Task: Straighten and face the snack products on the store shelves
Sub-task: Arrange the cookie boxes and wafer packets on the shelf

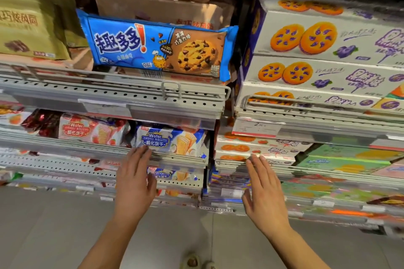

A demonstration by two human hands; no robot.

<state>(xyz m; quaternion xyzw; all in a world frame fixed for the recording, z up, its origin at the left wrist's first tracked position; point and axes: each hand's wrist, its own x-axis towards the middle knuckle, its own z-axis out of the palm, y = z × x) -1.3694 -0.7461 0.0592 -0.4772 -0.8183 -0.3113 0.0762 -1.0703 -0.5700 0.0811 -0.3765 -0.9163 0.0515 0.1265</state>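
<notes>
White biscuit boxes [323, 50] stacked above and beyond the right hand [265, 192]. Blue cookie pack [157, 47] tilted on the shelf [122, 94] above the left hand [134, 183]. Blue wafer pack [170, 141] just beyond the left fingertips [143, 152]. Both hands flat, fingers extended, holding nothing.

Both bare forearms reach up and forward from the bottom of the view, roughly parallel and well apart. The left hand [134, 183] is held flat with fingers straight and close together, thumb out toward the other hand, gripping nothing. The right hand [265, 192] matches it, fingers extended and slightly spread, thumb angled inward, also holding nothing.
</notes>
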